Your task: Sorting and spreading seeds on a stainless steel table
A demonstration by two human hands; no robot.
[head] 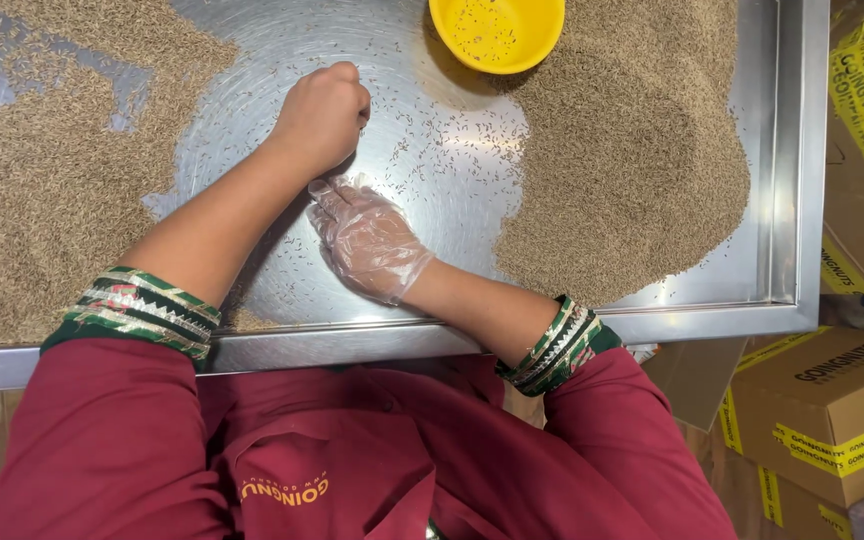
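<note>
hands over loose seeds on steel tray

i see the left hand (322,115), bare, curled into a loose fist on the steel tray (787,200) among scattered seeds (442,150). the right hand (367,240), in a clear glove, lies flat just below it, fingers together. seed piles (632,150) sit on both sides; a yellow bowl (497,30) stands at the far edge.

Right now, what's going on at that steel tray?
A person in a maroon top works small brown seeds on a steel tray. The bare left hand is closed, resting on the cleared middle; the right hand, in a clear plastic glove, lies flat beside it. Seed piles sit on both sides, with a yellow bowl at the top.
</note>
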